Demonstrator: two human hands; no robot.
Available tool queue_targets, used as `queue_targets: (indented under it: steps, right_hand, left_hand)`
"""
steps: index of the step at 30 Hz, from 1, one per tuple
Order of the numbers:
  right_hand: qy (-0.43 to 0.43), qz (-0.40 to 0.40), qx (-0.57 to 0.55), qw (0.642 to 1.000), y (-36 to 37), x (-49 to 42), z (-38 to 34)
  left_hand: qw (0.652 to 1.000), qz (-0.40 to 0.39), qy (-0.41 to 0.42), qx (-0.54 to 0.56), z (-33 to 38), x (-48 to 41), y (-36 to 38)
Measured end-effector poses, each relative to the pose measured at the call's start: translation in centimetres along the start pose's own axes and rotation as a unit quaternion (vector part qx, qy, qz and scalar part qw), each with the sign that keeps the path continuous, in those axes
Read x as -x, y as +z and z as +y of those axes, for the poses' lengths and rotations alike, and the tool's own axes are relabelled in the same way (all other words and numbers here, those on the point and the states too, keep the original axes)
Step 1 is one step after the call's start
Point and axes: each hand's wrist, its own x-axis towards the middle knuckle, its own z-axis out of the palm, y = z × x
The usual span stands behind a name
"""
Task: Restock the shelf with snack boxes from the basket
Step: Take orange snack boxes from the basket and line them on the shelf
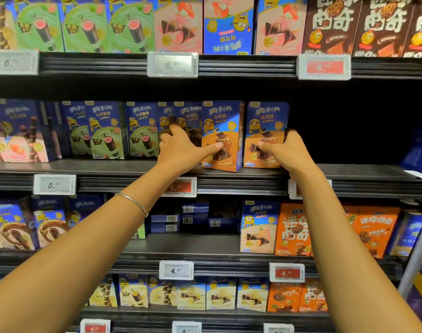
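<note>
Orange-blue snack box (265, 131) is clamped in my right grip (284, 152) on the shelf (349, 174); at its 9 o'clock, left grip (181, 152) thumbs a tilted box (223, 121), can't tell if it's holding tbh.

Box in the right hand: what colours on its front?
The box is blue on top, orange-brown below; head view.

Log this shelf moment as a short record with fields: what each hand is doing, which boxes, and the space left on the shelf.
left hand: thumb on the front of the turned orange box; fingers on the darker box beside it
right hand: grips the right orange box, thumb in front, fingers round its right edge
shelf: second from top; dark gap to the right of both boxes
basket: not in view
</note>
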Motion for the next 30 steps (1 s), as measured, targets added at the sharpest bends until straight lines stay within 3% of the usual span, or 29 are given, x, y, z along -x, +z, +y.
queue_targets:
  steps: [11,16,23,30]
  right_hand:
    - [0.008,-0.012,-0.016,1.0,-0.1,-0.2,0.2]
    - [0.013,0.002,-0.006,1.0,0.1,-0.1,0.1]
    - [0.015,-0.005,-0.006,1.0,0.3,-0.2,0.4]
    - [0.019,-0.015,-0.012,1.0,0.4,-0.6,0.1]
  left_hand:
    - [0.999,-0.001,-0.012,-0.048,1.2,0.3,1.7]
    - [0.997,0.054,0.024,-0.052,2.7,0.9,3.4]
    - [0.991,0.109,0.013,-0.072,3.2,1.1,3.3]
    - [0.996,0.089,-0.028,0.005,1.9,0.4,1.9]
